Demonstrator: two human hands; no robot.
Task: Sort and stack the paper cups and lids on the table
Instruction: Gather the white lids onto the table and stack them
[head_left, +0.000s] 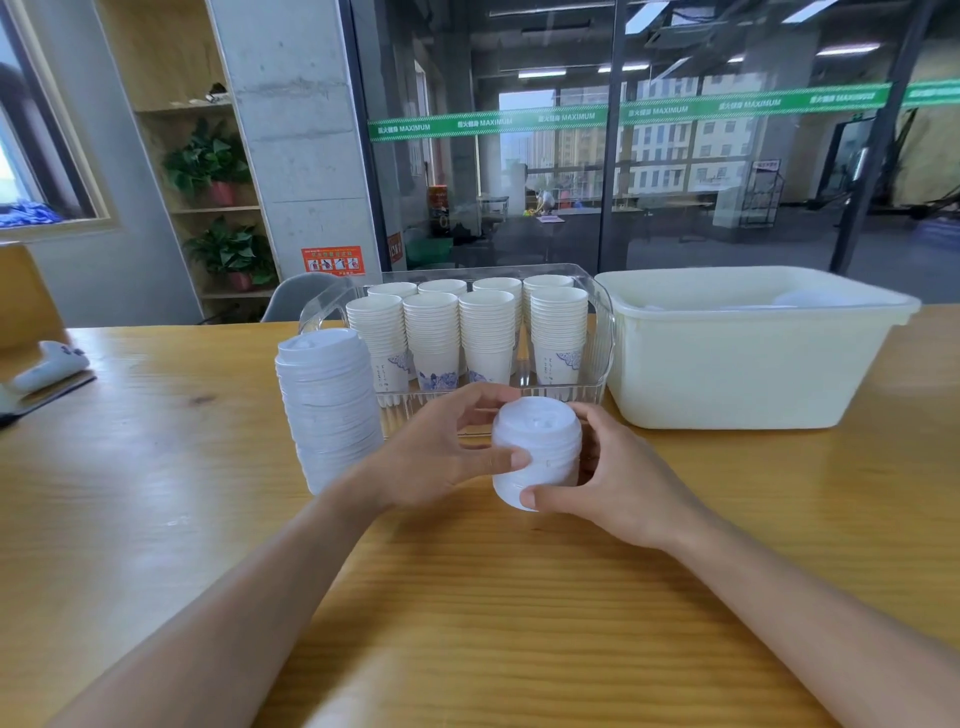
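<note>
A short stack of white lids stands on the wooden table in front of me. My left hand grips its left side, thumb on the front. My right hand holds its right side, thumb near the base. To the left stands a taller stack of white lids. Behind, a clear plastic tray holds several stacks of white paper cups with blue prints.
A large cream plastic tub sits at the right, with a few white lids showing inside. A white device lies on a dark mat at the table's left edge. A grey chair back stands behind the table.
</note>
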